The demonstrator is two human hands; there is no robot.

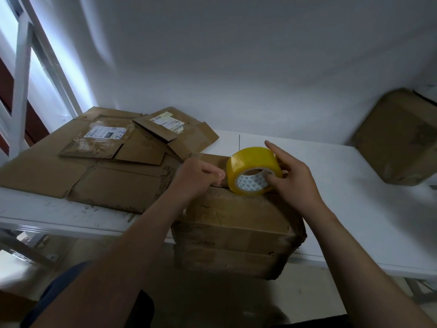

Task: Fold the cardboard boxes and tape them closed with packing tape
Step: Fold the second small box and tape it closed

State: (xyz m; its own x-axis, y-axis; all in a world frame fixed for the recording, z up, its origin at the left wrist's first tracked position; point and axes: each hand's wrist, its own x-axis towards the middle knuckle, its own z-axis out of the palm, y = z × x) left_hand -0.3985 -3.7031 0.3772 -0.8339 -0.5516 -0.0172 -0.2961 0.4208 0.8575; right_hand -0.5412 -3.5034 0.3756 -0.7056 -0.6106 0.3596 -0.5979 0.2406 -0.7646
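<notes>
A folded cardboard box [236, 223] sits at the near edge of the white table [354, 197], overhanging it toward me. A yellow roll of packing tape [250, 162] stands on edge on the box top. My right hand [290, 183] grips the roll, thumb in its core and fingers over the outer rim. My left hand [198, 176] is curled on the box top just left of the roll, its fingertips pinched beside the roll's edge; whether they hold the tape end cannot be told.
Several flattened cardboard boxes [106, 162] with shipping labels lie stacked on the table's left side. Another closed cardboard box [397, 138] stands at the back right against the white wall. A window frame [21, 91] rises at the far left.
</notes>
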